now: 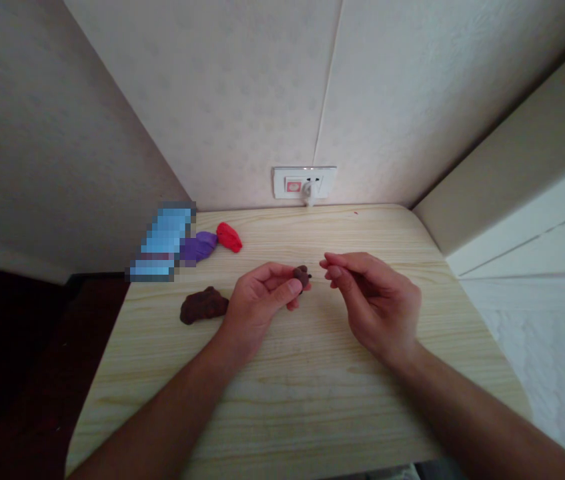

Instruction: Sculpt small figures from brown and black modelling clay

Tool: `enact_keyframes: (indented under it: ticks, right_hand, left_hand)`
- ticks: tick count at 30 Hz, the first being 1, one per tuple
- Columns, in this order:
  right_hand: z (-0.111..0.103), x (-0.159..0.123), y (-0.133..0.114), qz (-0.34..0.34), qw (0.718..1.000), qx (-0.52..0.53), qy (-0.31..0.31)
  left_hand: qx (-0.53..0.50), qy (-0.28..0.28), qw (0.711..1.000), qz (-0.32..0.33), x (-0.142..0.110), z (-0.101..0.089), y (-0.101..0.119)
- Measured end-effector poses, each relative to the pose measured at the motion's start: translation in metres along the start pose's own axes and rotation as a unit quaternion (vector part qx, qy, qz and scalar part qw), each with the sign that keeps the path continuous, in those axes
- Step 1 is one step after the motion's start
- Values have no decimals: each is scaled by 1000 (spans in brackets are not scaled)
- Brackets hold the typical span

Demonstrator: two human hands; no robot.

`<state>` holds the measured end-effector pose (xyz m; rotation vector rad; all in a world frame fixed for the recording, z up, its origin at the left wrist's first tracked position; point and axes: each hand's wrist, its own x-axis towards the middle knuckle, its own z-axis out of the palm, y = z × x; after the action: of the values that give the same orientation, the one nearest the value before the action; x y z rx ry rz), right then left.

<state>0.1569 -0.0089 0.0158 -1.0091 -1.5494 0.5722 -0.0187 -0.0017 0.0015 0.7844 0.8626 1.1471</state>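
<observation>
My left hand [257, 297] pinches a small shaped piece of brown modelling clay [302, 273] between thumb and fingers, above the wooden tabletop [287, 400]. A tiny dark bit sticks out at the right side of this piece. Just to the right, apart from the clay, my right hand [382, 300] is closed with thumb and fingertips together. Whatever lies between those fingertips is too small to make out. A larger lump of dark brown clay [203, 307] rests on the table beside my left wrist, which partly covers its right end.
Toward the back left lie a purple lump [203, 245], a red lump [229, 237] and a blurred-out bluish flat object [162, 243] at the table edge. A wall socket [280, 189] holds a white plug [309, 193] behind the table. White quilted bedding [547, 347] borders the right side.
</observation>
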Motion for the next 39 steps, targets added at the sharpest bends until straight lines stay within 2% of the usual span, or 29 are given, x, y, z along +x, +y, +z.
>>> enact_keyframes:
  ticks: [5, 16, 20, 23, 26, 29, 33, 39]
  right_hand:
    - [0, 2, -2, -33, 999, 1, 4]
    - [-1, 2, -4, -20, 999, 15, -28]
    - [-2, 1, -5, 28, 997, 27, -65]
    - [-2, -1, -5, 68, 995, 49, -62]
    - [-1, -2, -3, 79, 992, 84, -56]
    - [2, -4, -1, 73, 992, 89, -51]
    - [2, -3, 0, 55, 997, 35, -48]
    - [-3, 0, -6, 41, 996, 22, -72]
  left_hand:
    - [-2, -8, 1000, 4, 0, -2, -1]
    - [-10, -10, 1000, 5, 0, -1, -1]
    - [1, -6, 1000, 4, -1, 0, 1]
    - [3, 0, 1000, 1, -2, 0, 1]
    - [3, 1, 1000, -1, -2, 0, 1]
    - [2, -1, 1000, 1, -1, 0, 0]
    - [2, -9, 1000, 6, 0, 0, 0]
    - [7, -7, 1000, 3, -1, 0, 1]
